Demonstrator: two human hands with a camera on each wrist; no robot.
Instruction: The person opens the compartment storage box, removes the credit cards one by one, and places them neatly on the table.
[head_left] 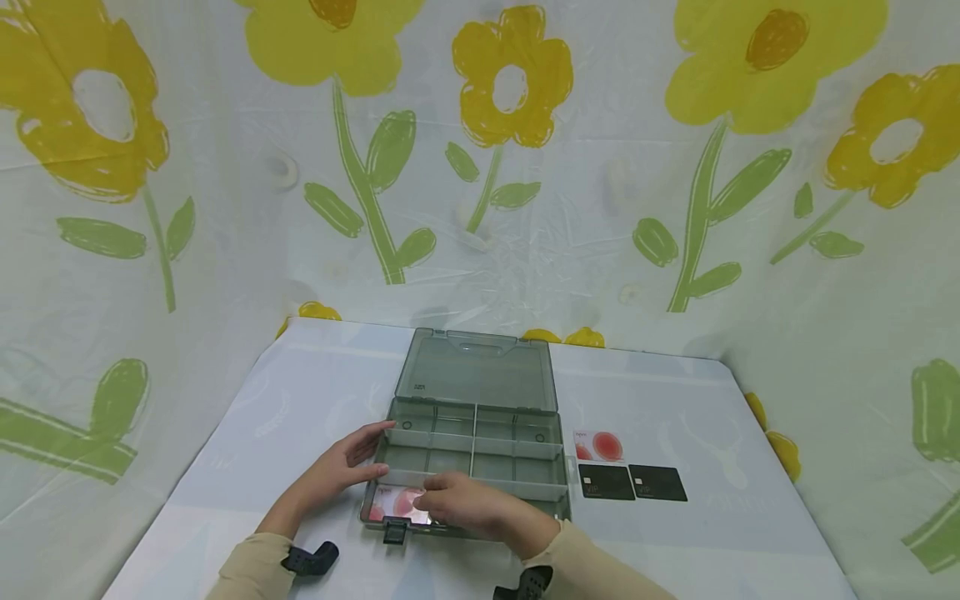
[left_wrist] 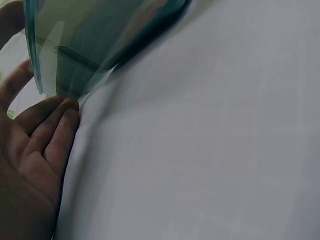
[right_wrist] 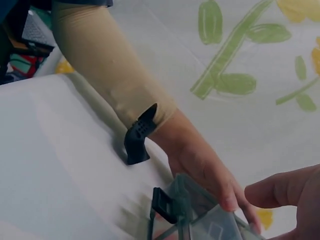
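Observation:
A translucent grey-green compartment box (head_left: 517, 447) lies with its lid (head_left: 480, 367) folded back. In its front left compartment is a white card with red circles (head_left: 390, 502). My right hand (head_left: 476, 504) reaches over the front compartments and pinches that card at its right end; the fingertips are partly hidden. At the box's left side, my left hand (head_left: 341, 462) has thumb and fingers spread, touching the wall. The left wrist view shows that hand's fingers (left_wrist: 57, 125) fairly straight against the box. In the right wrist view, the right thumb (right_wrist: 275, 190) stretches above the box.
Right of the box lie another red-circled card (head_left: 600, 446) and two black cards marked VIP, one nearer (head_left: 607, 482) and one farther right (head_left: 658, 482). A dark latch (head_left: 395, 530) sticks out at the box's front. A flowered curtain (head_left: 570, 208) surrounds the white table (head_left: 300, 375).

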